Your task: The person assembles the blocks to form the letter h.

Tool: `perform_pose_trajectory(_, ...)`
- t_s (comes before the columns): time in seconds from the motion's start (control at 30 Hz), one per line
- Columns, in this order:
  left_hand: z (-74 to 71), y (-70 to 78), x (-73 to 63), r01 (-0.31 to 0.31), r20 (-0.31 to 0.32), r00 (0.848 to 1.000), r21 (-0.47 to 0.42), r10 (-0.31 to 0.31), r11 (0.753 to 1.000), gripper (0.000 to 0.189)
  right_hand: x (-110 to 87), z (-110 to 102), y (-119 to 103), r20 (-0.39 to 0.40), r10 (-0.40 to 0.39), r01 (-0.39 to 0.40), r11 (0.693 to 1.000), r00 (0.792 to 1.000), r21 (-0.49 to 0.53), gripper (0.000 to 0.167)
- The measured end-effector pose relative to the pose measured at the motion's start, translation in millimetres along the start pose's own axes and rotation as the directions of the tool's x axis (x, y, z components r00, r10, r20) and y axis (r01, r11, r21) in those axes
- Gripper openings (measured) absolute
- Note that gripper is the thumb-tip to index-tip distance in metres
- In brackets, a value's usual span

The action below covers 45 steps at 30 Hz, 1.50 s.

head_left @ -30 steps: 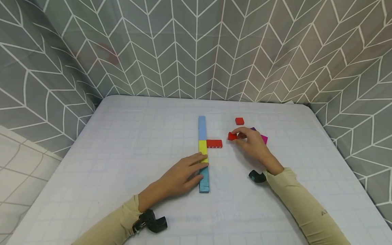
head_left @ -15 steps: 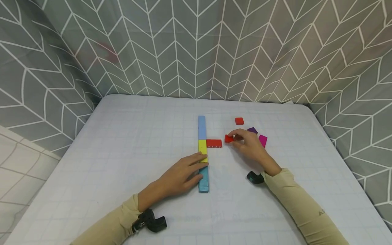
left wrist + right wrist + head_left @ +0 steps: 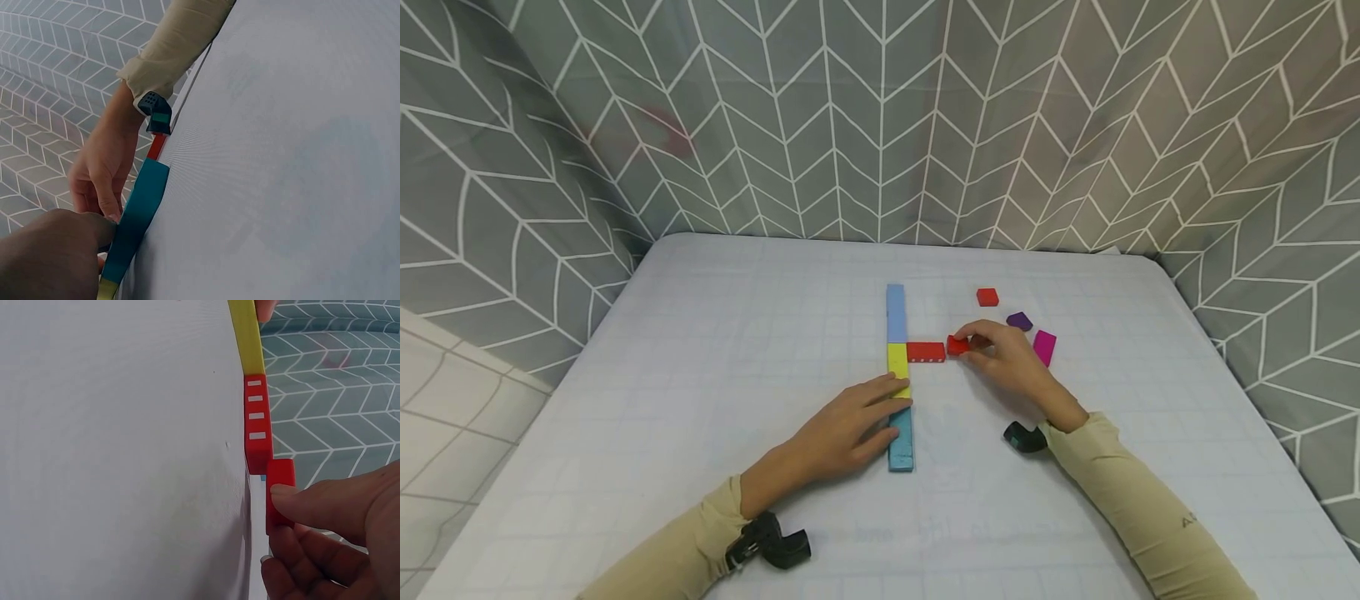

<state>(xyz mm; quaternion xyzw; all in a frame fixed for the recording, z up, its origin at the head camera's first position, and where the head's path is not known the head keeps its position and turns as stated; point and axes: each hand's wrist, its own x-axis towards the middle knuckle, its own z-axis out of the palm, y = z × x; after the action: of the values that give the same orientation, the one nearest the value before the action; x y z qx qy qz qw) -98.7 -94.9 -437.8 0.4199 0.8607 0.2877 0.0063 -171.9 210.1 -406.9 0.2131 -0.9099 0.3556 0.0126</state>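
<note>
A straight column of blocks runs up the table in the head view: light blue (image 3: 896,313), yellow (image 3: 897,358) and teal (image 3: 901,447). My left hand (image 3: 838,437) lays extended fingers across the yellow and teal blocks. A long red block (image 3: 927,352) with white marks on its side juts right from the yellow one. Between thumb and fingers my right hand (image 3: 1015,364) pinches a small red block (image 3: 280,494), close to the long red block's right end. In the right wrist view, the thumb (image 3: 300,503) lies over its face.
Behind and around my right hand lie a second small red block (image 3: 987,297), a purple block (image 3: 1019,321) and a magenta block (image 3: 1044,347). A white cloth covers the table (image 3: 737,333). A grey patterned curtain (image 3: 850,125) hangs at the back edge.
My right hand has moved left and slightly nearer me with the small red block, closing on the long red block. The purple and magenta blocks are now uncovered. My left hand stays put.
</note>
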Motion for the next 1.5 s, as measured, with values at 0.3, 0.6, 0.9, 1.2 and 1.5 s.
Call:
perform_pose_trajectory(0.3, 1.6, -1.3, 0.1, 0.003, 0.006, 1.0, 0.01, -0.003, 1.0, 0.049, -0.4, 1.3, 1.9, 0.024, -0.023, 0.022, 1.0, 0.999, 0.022, 0.032)
perform_pose_trajectory(0.6, 0.7, -1.1, 0.4, 0.005, 0.011, 1.0, 0.009, -0.005, 1.0, 0.049, 0.8, 4.4, 4.6, 0.019, -0.062, 0.062, 0.998, 0.998, 0.025, 0.03)
perform_pose_trajectory(0.9, 0.4, -1.0, 0.1, 0.005, 0.011, 1.0, 0.009, -0.005, 1.0, 0.049, 0.9, 5.9, 4.3, 0.02, -0.064, 0.063, 0.998, 0.998, 0.023, 0.029)
perform_pose_trajectory(1.2, 0.5, -0.6, -0.6, 0.003, 0.003, 1.0, 0.004, -0.003, 1.0, 0.049, 1.0, 6.2, 4.3, 0.029, -0.061, 0.06, 0.998, 0.998, 0.015, 0.029)
perform_pose_trajectory(1.5, -0.5, 0.5, -1.1, 0.018, 0.01, 1.0, 0.009, -0.018, 1.0, 0.049, 0.4, 5.5, 4.0, 0.029, -0.07, 0.07, 0.997, 0.997, 0.021, 0.028)
